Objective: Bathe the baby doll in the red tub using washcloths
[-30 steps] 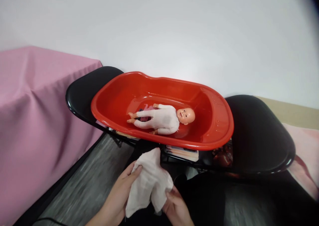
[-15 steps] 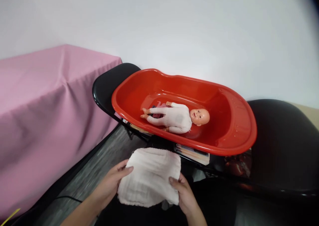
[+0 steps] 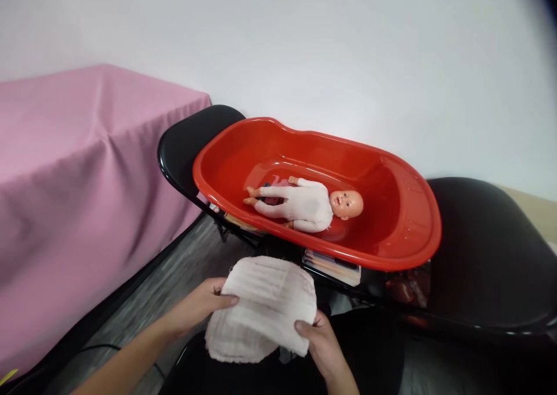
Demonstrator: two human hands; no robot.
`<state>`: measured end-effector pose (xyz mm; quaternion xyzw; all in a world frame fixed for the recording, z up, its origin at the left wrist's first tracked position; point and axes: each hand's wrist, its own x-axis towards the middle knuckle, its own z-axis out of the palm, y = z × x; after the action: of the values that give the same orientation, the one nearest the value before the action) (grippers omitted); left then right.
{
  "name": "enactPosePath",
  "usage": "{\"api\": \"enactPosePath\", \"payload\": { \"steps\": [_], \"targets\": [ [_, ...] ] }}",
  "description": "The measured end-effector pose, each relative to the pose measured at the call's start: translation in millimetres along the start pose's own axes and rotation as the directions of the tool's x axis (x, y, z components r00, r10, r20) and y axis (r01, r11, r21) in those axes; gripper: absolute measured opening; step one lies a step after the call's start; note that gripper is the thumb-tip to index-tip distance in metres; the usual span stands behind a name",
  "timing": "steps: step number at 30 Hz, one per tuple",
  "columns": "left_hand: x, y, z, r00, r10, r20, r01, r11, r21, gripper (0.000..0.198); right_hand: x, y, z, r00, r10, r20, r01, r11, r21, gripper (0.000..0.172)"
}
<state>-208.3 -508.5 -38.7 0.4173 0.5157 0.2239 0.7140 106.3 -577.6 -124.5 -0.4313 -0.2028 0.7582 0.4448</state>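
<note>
A small white gauze cloth (image 3: 272, 287) is stretched between my two hands, in front of the tub and low in the view. My left hand (image 3: 213, 305) pinches its left edge, thumb on top. At the lower right edge, my right hand (image 3: 319, 337) grips it the same way. The cloth's lower left part sags in a separate layer below the upper one. Beyond it, a baby doll (image 3: 308, 203) in a white bodysuit lies on its back in a red baby bathtub (image 3: 404, 227), head to the right. Neither hand touches the doll or the tub.
The tub rests across black chairs (image 3: 487, 256) against a white wall (image 3: 348, 53). Pink cloth (image 3: 143, 151) drapes a table at the left. Books or papers (image 3: 333, 267) show under the tub's near side. A dark cable (image 3: 104, 346) lies on the grey floor.
The cloth's upper layer has lifted and folded, so its lower left part now hangs separately. Both hands keep their hold. The view has shifted slightly.
</note>
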Motion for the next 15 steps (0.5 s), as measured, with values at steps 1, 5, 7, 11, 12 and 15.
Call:
{"api": "enactPosePath", "payload": {
  "steps": [1, 5, 7, 11, 12, 15],
  "targets": [
    [-0.4, -2.8, -1.1, 1.0, -0.007, -0.001, 0.007, 1.0, 0.006, 0.049, -0.3, 3.9, -0.4, 1.0, 0.001, -0.016, -0.002, 1.0, -0.018, 0.062],
    [-2.2, -5.6, -3.3, 1.0, -0.01, -0.01, 0.01, 0.997, 0.071, 0.045, 1.6, 6.7, 3.9, 0.994, -0.013, -0.108, 0.006, 0.998, -0.063, 0.062],
    [-3.4, 1.5, -3.8, 0.999, 0.036, 0.007, -0.037, 0.992, 0.124, 0.042, 3.0, -3.4, 8.5, 0.989, -0.032, -0.143, 0.019, 0.996, -0.086, 0.062],
    [-15.8, 28.8, -1.2, 0.988, 0.148, -0.033, -0.14, 0.974, 0.178, 0.038, -3.6, -35.9, 12.5, 0.987, -0.084, -0.136, 0.068, 0.991, -0.119, 0.059],
    [-21.3, 35.6, 0.8, 0.981, 0.186, -0.06, -0.171, 0.966, 0.195, 0.034, -7.6, -43.4, 10.5, 0.984, -0.119, -0.134, 0.1, 0.986, -0.135, 0.058],
    [-35.9, 47.1, 10.5, 0.942, 0.322, -0.095, -0.295, 0.929, 0.225, 0.017, -17.9, -58.8, 0.1, 0.961, -0.249, -0.121, 0.22, 0.952, -0.213, 0.046]
  ]
}}
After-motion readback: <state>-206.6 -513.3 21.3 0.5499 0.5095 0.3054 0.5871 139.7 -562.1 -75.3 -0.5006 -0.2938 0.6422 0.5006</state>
